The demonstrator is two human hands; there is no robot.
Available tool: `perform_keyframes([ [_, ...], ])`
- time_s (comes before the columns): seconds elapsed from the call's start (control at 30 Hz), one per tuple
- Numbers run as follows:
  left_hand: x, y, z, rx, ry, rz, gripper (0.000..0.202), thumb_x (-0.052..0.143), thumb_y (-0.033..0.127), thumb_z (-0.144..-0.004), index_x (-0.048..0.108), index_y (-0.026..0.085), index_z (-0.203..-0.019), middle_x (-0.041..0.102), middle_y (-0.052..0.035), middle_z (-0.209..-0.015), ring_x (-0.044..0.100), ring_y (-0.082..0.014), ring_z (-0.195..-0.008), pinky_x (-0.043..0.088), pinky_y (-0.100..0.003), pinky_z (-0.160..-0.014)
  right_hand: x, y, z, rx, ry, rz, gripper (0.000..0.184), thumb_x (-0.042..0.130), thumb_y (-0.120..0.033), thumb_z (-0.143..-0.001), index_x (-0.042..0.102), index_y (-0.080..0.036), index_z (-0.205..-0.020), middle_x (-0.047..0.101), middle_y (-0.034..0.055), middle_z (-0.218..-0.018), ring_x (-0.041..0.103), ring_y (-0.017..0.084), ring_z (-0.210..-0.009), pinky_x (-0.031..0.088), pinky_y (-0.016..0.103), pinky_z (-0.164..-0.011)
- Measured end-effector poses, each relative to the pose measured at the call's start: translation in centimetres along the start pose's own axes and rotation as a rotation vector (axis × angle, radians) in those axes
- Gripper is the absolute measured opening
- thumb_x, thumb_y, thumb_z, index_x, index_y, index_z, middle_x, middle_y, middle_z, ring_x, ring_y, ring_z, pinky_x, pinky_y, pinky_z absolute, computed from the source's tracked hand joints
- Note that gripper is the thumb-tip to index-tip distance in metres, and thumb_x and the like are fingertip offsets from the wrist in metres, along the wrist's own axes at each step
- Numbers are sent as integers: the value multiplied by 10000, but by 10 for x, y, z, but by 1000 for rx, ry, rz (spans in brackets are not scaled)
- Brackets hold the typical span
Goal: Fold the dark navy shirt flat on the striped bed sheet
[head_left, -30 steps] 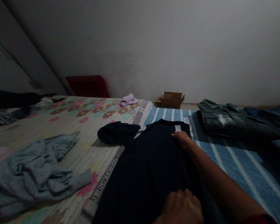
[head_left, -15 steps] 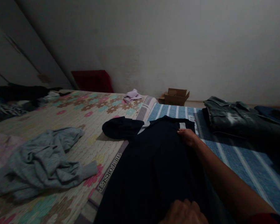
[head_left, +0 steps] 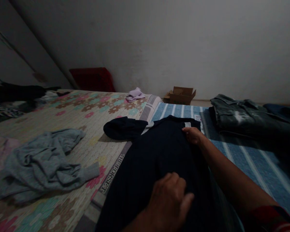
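Observation:
A dark navy shirt lies spread on the bed, one sleeve stretched out to the left. My right hand reaches far across it and pinches the cloth by the collar, close to a white label. My left hand rests on the shirt's lower part near the bottom of the view, fingers curled loosely against the fabric; I cannot see whether it grips any cloth.
A crumpled grey garment lies on the flowered sheet at left. Folded dark green and blue clothes sit on the blue striped sheet at right. A small lilac cloth, a cardboard box and a red object are by the wall.
My left hand has moved up from the bottom edge onto the shirt's lower middle. My right hand has stayed at the collar. The view has shifted slightly.

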State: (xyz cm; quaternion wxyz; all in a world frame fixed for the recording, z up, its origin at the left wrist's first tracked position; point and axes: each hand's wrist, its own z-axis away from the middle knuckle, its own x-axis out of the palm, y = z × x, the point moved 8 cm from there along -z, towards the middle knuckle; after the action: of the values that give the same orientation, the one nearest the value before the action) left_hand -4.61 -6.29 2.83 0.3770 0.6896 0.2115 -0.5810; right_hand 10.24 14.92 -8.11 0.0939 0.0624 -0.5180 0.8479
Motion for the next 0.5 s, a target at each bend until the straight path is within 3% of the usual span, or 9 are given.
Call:
perform_keyframes([
  [0.03, -12, -16, 0, -108, 37, -28, 102, 553, 261, -830, 583, 167, -856, 632, -52, -844, 586, -195, -786, 495, -328, -694, -1, 1, -2, 14, 10, -2, 183, 528, -179, -796, 454, -197, -630, 429, -37, -427, 429, 110, -394, 368, 227, -414],
  [0.1, -19, -37, 0, -223, 38, -57, 145, 540, 245, -838, 594, 158, -941, 640, -88, -985, 583, -236, -939, 489, -393, -805, -1, 2, -5, 36, 28, -6, 174, 552, -214, -810, 488, -185, -651, 458, -27, -450, 450, 111, -419, 380, 229, -421],
  [0.17, -7, -47, -1, -236, -45, -43, 358, 574, 324, -818, 552, 150, -1130, 546, -143, -1248, 474, -300, -1176, 421, -472, -938, 0, 1, -9, 47, 46, -4, 169, 551, -245, -837, 521, -166, -690, 503, -19, -507, 473, 103, -452, 402, 227, -443],
  [0.23, 12, -51, -1, -243, -161, 0, 632, 597, 424, -786, 416, 131, -1316, 322, -189, -1443, 263, -344, -1334, 306, -540, -1026, 1, -2, -13, 49, 68, 1, 178, 536, -282, -867, 547, -146, -752, 539, -24, -588, 489, 86, -482, 424, 222, -471],
  [0.33, 32, -53, 1, -288, -267, 46, 789, 586, 481, -772, 286, 118, -1406, 112, -204, -1502, 78, -352, -1376, 197, -584, -1057, 0, -7, -19, 32, 92, 8, 207, 519, -329, -891, 570, -132, -856, 574, -21, -706, 520, 75, -540, 453, 222, -512],
  [0.5, 39, -53, 6, -256, -230, 72, 747, 550, 520, -786, 315, 167, -1401, 87, -173, -1508, 44, -338, -1377, 146, -603, -1058, -4, -13, -25, -40, 95, 4, 223, 522, -331, -893, 574, -132, -981, 601, 17, -858, 572, 100, -661, 495, 254, -581],
])
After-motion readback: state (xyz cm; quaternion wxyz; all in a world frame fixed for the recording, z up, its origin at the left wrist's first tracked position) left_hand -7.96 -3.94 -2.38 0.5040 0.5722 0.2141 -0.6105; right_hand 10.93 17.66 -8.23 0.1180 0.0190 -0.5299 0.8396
